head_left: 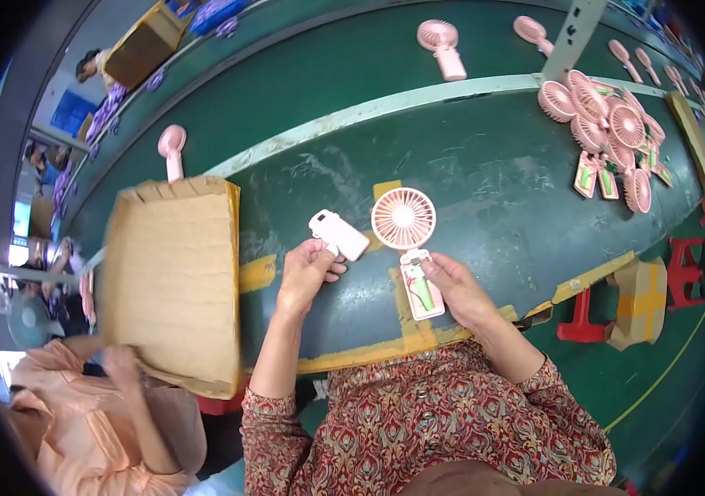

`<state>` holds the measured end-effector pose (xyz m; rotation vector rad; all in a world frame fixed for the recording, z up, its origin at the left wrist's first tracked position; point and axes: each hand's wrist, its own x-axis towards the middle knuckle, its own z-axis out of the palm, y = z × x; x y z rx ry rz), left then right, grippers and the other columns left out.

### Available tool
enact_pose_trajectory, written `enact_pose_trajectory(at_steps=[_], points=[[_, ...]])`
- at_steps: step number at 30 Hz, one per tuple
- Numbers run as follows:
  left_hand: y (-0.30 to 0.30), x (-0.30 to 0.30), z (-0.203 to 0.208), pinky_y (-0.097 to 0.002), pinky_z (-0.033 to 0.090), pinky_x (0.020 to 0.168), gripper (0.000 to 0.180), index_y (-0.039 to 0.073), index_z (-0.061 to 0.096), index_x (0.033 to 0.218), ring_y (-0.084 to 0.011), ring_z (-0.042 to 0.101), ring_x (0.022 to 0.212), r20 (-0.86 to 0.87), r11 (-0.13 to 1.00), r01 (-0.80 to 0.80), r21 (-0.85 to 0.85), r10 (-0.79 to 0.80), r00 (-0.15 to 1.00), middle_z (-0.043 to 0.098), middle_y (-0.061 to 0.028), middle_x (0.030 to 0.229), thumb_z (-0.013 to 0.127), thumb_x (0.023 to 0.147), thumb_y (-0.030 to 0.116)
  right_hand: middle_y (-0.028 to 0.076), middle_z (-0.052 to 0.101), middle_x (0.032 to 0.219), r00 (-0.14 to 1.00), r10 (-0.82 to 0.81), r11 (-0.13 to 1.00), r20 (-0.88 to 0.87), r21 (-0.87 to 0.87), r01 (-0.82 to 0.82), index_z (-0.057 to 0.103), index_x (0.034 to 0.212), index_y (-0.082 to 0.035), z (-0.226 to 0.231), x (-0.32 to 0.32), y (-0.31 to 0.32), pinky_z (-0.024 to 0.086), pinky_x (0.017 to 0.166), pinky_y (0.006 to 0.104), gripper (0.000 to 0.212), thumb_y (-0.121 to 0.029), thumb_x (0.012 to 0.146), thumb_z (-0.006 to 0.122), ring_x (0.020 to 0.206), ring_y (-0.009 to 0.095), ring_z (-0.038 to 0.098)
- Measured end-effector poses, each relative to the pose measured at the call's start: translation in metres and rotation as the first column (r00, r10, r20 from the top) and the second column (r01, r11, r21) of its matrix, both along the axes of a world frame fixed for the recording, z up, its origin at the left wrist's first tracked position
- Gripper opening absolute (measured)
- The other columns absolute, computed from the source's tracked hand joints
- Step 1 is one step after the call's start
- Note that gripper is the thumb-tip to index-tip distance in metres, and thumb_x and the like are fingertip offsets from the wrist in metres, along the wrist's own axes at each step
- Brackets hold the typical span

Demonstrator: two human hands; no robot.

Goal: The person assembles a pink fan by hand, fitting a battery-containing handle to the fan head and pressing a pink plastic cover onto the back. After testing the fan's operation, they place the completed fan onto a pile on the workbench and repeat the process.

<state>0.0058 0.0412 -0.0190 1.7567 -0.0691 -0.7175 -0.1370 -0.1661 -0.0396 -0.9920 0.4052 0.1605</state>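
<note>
At the middle of the near edge of the green counter (pixel 493 198), which is trimmed with yellow tape (pixel 417 335): one pink hand fan (pixel 403 217), grille upward, its handle open on a green cell (pixel 424 293) and thin red wires. Right hand (pixel 466 293) closed on the right side of the handle; whether the fan also rests on the counter cannot be told. Just left of it: one pale pink cover (pixel 341 236), pinched at its lower end between thumb and fingers of the left hand (pixel 304 277). Handling, as judged: both light and stiff, smooth enough to slip; the wires and grille ribs delicate; best taken by the handle's side walls and the cover's long edges. At the left edge: one cardboard tray (pixel 172 281), tilted, a barrier on that side, with a co-worker's hand (pixel 123 368) at its near rim. Toward the far right corner: a heap of pink fans (pixel 625 126), several handles open, crowding that end. Past the far edge: a pale rail (pixel 352 120), a metal post (pixel 575 37) and further single fans (pixel 437 37), well apart.
</note>
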Motion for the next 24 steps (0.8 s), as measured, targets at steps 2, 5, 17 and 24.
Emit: enact_pose_trajectory(at_steps=[2,5,17,24], points=[[0.013,-0.009,0.003,-0.0339,0.052,0.064,0.017,0.0,0.058,0.1,-0.0225,0.063,0.07,0.061,0.992,0.002,0.126,-0.01,0.998,0.065,-0.0096,0.085,0.054,0.087,0.01,0.013,0.062,0.108,1.0,0.029,0.999,-0.004,0.02,-0.029,0.049,0.119,0.003,0.003,0.004,0.004,0.051,0.085,0.028,0.033,-0.021,0.098,0.043,0.095,0.017,0.062],[0.001,-0.023,0.029,-0.0433,0.05,0.074,0.03,0.004,0.057,0.108,-0.0384,0.061,0.085,0.597,0.761,-0.143,0.632,-0.362,0.716,0.062,-0.0159,0.101,0.057,0.078,0.002,0.012,0.062,0.108,1.0,0.013,1.0,-0.007,0.023,-0.013,0.049,0.119,0.003,0.001,0.004,0.006,0.051,0.084,0.0268,0.033,-0.021,0.098,0.043,0.094,0.015,0.062],[-0.031,-0.023,0.0,-0.0432,0.044,0.089,0.02,0.001,0.059,0.094,-0.0375,0.048,0.108,0.768,0.812,-0.126,0.57,-0.472,0.433,0.052,-0.0181,0.115,0.063,0.074,0.003,0.004,0.06,0.103,0.999,-0.046,0.997,0.012,0.06,0.045,0.049,0.121,0.001,0.001,0.003,0.014,0.049,0.077,0.0227,0.032,-0.02,0.097,0.048,0.089,0.008,0.058],[-0.006,-0.029,0.002,-0.0414,0.043,0.092,0.056,-0.002,0.045,0.122,-0.037,0.049,0.11,0.71,0.733,-0.289,0.615,-0.356,0.608,0.047,-0.0199,0.123,0.069,0.073,0.011,0.006,0.061,0.105,0.999,-0.049,0.998,0.023,0.042,0.048,0.048,0.121,0.002,0.0,0.005,0.016,0.05,0.08,0.0233,0.032,-0.02,0.098,0.045,0.091,0.01,0.06]])
